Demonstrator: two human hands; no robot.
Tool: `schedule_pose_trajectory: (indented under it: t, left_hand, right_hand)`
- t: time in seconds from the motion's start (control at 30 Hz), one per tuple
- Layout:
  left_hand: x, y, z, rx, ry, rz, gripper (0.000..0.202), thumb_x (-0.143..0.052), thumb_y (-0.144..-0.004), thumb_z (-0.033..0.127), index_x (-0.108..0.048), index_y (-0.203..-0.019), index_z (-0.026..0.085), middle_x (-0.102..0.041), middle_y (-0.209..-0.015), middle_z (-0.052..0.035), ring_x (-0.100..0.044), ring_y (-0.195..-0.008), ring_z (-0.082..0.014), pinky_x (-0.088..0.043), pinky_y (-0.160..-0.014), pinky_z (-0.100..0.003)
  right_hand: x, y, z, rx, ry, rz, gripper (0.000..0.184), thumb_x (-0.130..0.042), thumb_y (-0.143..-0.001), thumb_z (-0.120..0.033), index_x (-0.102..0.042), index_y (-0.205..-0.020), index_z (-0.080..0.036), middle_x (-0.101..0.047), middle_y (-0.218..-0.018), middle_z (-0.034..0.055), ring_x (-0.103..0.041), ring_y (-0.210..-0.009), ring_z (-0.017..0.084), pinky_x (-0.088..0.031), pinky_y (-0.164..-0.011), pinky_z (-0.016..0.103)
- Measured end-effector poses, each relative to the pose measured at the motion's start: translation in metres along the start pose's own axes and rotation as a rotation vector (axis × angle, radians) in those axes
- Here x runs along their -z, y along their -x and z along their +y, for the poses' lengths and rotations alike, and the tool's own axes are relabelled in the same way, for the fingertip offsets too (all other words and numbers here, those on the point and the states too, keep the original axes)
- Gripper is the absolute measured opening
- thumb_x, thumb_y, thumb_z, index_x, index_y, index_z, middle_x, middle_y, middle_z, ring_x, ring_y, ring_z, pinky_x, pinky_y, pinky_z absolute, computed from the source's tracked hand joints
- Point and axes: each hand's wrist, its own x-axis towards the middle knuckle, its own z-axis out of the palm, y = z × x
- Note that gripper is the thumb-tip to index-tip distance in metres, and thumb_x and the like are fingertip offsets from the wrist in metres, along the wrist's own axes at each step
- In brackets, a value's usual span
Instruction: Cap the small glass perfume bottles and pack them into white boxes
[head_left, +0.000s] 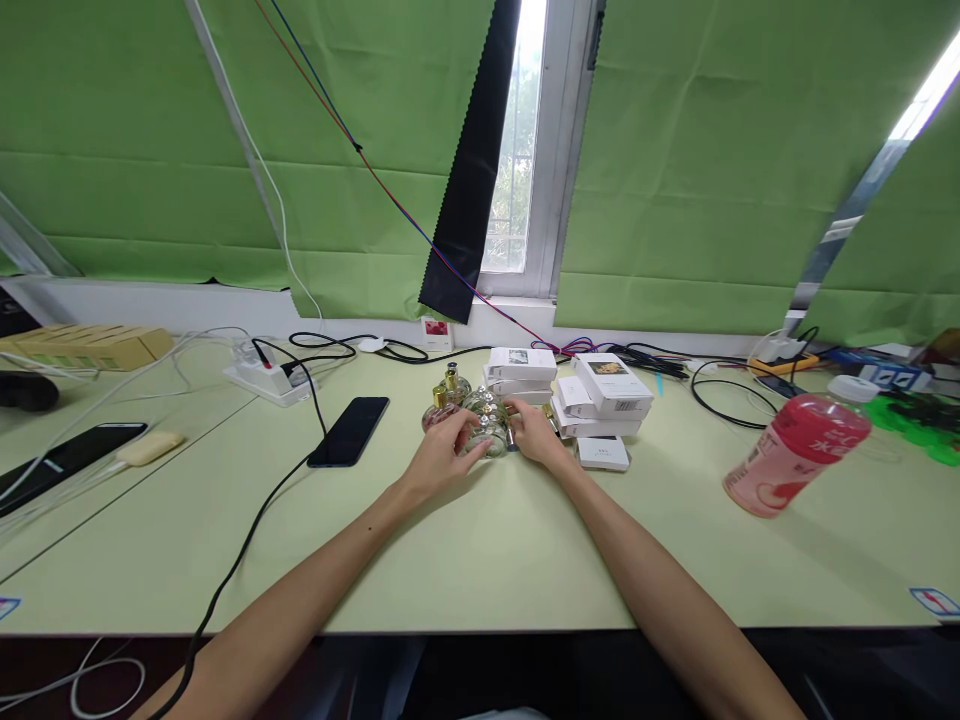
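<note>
A cluster of small clear glass bottles (491, 425), which look like perfume bottles, sits on the table between my hands. At its back left stands a bottle with a gold neck (451, 385). My left hand (444, 450) curls around the near left of the cluster, thumb and fingers on the glass. From the right, my right hand (534, 432) reaches in with bent fingers against the bottles; its grip is partly hidden. Close behind it are a stack of white boxes (521, 365) and a second pile of white boxes (611, 385), with a small flat white box (602, 453) in front.
A black phone (349, 432) lies to the left, with a black cable (259, 520) running past it. Farther back is a white power strip (274, 380). A pink drink bottle (799, 450) leans at the right in view. Cables (645, 360) run along the wall.
</note>
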Motion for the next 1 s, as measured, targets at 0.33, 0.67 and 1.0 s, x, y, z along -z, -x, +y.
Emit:
schedule_pose_trajectory:
  t: [0.33,0.67,1.0]
  left_hand:
    - [-0.001,0.0,-0.001,-0.003,0.003,0.0,0.022,-0.064,-0.09,0.039,-0.054,-0.095,0.02,-0.045,-0.062,0.0076,-0.045,-0.055,-0.0115,-0.035,-0.057,-0.025]
    - [-0.001,0.0,-0.001,0.017,0.033,0.014,0.022,-0.066,-0.087,0.038,-0.056,-0.094,0.02,-0.045,-0.06,0.0077,-0.045,-0.054,-0.0119,-0.035,-0.057,-0.025]
    - [-0.001,-0.001,0.001,0.053,0.026,0.032,0.022,-0.067,-0.087,0.038,-0.055,-0.093,0.02,-0.046,-0.06,0.0067,-0.046,-0.058,-0.0133,-0.036,-0.058,-0.025]
  right_hand:
    - [0.001,-0.002,0.004,-0.007,0.096,-0.021,0.031,-0.05,-0.086,-0.002,-0.073,-0.102,-0.017,-0.076,-0.104,0.0092,-0.068,-0.094,0.022,-0.051,-0.086,0.031]
    - [0.002,-0.001,0.001,-0.034,0.113,-0.008,0.026,-0.058,-0.082,-0.003,-0.074,-0.097,-0.018,-0.076,-0.093,0.0055,-0.068,-0.083,0.019,-0.05,-0.077,0.026]
    - [0.009,0.01,-0.022,0.067,0.134,0.33,0.023,-0.053,-0.093,-0.011,-0.069,-0.11,-0.015,-0.07,-0.105,0.011,-0.065,-0.091,0.023,-0.05,-0.083,0.032]
